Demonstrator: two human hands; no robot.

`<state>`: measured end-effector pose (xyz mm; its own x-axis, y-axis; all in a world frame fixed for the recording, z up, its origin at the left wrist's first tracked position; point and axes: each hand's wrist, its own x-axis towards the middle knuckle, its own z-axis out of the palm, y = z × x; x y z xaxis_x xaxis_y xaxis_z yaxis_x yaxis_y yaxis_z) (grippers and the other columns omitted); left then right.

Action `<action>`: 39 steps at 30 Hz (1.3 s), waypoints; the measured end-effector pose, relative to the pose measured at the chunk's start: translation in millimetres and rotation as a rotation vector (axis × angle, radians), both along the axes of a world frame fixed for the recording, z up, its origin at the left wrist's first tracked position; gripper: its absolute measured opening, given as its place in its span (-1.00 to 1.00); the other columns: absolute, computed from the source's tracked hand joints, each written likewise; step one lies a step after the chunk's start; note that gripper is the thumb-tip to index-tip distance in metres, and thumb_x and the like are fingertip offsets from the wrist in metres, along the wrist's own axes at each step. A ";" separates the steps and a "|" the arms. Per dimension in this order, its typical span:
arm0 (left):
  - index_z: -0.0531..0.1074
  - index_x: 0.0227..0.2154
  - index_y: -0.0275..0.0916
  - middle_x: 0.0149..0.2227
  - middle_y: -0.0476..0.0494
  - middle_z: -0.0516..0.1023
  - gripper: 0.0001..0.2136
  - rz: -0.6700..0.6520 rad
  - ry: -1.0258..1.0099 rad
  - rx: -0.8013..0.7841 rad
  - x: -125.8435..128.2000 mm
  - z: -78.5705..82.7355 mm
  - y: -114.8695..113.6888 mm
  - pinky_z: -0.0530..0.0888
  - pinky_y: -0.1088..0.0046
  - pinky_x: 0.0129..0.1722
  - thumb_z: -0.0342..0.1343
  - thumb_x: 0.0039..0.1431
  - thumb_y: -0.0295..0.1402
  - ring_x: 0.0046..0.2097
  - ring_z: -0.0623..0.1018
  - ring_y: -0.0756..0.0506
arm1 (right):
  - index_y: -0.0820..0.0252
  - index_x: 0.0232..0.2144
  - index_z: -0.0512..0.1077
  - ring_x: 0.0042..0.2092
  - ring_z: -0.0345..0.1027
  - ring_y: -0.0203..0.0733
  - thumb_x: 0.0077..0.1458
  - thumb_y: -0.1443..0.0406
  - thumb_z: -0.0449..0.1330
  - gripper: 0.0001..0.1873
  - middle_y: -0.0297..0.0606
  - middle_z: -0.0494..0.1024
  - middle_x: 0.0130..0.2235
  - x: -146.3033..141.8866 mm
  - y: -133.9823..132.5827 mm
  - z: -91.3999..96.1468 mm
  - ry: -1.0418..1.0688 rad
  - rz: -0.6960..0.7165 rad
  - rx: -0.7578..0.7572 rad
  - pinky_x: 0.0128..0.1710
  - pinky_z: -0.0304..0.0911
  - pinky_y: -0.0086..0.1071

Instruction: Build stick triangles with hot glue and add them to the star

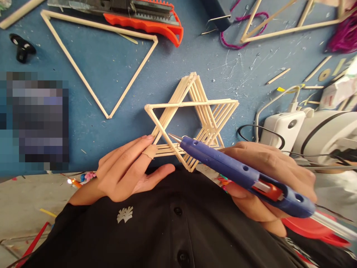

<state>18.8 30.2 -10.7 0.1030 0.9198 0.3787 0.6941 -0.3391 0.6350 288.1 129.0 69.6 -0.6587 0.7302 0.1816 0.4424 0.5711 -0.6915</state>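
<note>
A star of thin pale sticks point(195, 111), built from stacked triangles, lies on the blue table point(111, 63) near its front edge. My left hand point(128, 171) rests at the star's lower left corner, fingers stretched out, fingertips touching the sticks; one finger wears a plaster. My right hand point(270, 178) is closed round a blue hot glue gun point(240, 175). Its metal nozzle points left at the star's lower middle, just above the sticks.
A single stick triangle point(108, 37) lies at the back left, an orange utility knife point(145, 18) behind it. Another stick frame point(279, 26) with purple yarn point(346, 37) is at the back right. White devices with cables point(287, 126) stand right. A blurred patch covers the left.
</note>
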 end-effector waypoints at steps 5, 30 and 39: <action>0.63 -0.10 -0.24 -0.11 -0.14 0.81 -0.69 -0.014 0.146 0.216 2.7 11.5 14.3 0.81 0.48 -0.18 0.55 0.19 -0.27 -0.24 0.81 -0.14 | 0.20 -0.15 0.51 -0.47 0.45 -0.29 0.28 0.27 0.28 -0.86 -0.34 0.56 -0.42 -2.3 -7.6 -6.8 0.013 -0.022 -0.022 -0.45 0.41 -0.38; 0.64 0.09 -0.34 -0.16 -0.21 0.81 -0.48 0.045 0.032 0.210 3.5 6.7 9.9 0.79 0.49 -0.17 0.60 0.11 -0.28 -0.25 0.81 -0.19 | 0.24 -0.18 0.50 -0.40 0.34 -0.37 0.47 0.17 0.18 -0.75 -0.34 0.48 -0.40 -4.3 -10.4 -4.9 -0.027 -0.050 0.024 -0.39 0.35 -0.41; 0.65 0.06 -0.23 -0.16 -0.12 0.82 -0.55 0.051 0.041 0.204 3.8 8.0 10.8 0.80 0.45 -0.25 0.57 0.15 -0.22 -0.28 0.81 -0.19 | 0.23 -0.18 0.49 -0.44 0.35 -0.39 0.42 0.25 0.18 -0.84 -0.37 0.49 -0.41 -6.5 -6.8 -2.4 -0.024 -0.008 0.014 -0.42 0.35 -0.44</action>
